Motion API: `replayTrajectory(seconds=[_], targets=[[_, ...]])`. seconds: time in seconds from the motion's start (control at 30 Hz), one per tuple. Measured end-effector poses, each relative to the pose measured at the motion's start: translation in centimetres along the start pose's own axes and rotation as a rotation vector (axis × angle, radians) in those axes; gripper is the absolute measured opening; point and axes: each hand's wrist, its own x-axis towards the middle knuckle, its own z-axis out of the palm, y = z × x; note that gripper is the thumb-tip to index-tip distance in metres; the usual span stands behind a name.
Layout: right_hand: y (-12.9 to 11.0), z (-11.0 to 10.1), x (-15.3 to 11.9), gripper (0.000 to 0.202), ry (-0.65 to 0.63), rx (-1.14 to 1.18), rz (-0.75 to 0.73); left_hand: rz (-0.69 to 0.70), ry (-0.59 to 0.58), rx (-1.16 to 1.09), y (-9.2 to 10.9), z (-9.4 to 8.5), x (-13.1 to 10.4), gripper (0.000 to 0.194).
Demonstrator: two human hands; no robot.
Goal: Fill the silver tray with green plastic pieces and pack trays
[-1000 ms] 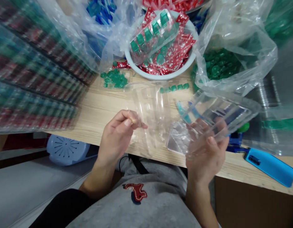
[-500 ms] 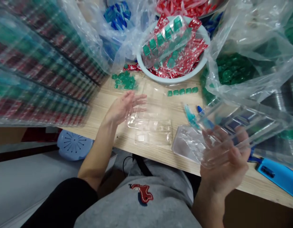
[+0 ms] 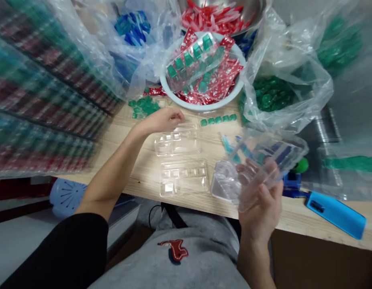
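My right hand is wrapped round clear plastic blister trays, apparently nested together and tilted above the table. My left hand reaches over the middle of the table with curled fingers; whether anything thin is in them is hidden. Just below it lies a clear compartment tray, and nearer me a second clear tray. Beyond my left hand is a small heap of green plastic pieces. A short row of green cube-like pieces lies to its right.
A pale bowl holds red printed packets and a filled pack. Bags of blue pieces and green pieces flank it. Filled packs are stacked at left. A blue phone lies by the right front edge.
My left hand has gone from spread fingers to curled ones and moved farther over the trays. My right hand still holds its trays, now tilted differently. The whole view has shifted.
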Motion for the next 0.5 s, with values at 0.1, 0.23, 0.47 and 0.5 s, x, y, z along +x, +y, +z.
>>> replayTrajectory(seconds=[0.1, 0.23, 0.47, 0.5], targets=[[0.4, 0.3, -0.6, 0.053, -0.089, -0.119, -0.004, 0.188, 0.204, -0.028, 2.1, 1.9, -3.6, 0.012], [0.0, 1.4, -1.1, 0.061, -0.311, -0.179, -0.089, 0.291, -0.103, -0.289, 6.9, 4.2, -9.8, 0.010], [-1.0, 1.6, -2.2, 0.072, -0.455, -0.251, -0.080, 0.356, -0.154, -0.384, 9.4, 6.3, -12.8, 0.008], [-1.0, 1.5, -2.3, 0.073, -0.467, -0.260, -0.080, 0.391, -0.132, -0.361, 9.3, 6.3, -12.7, 0.006]])
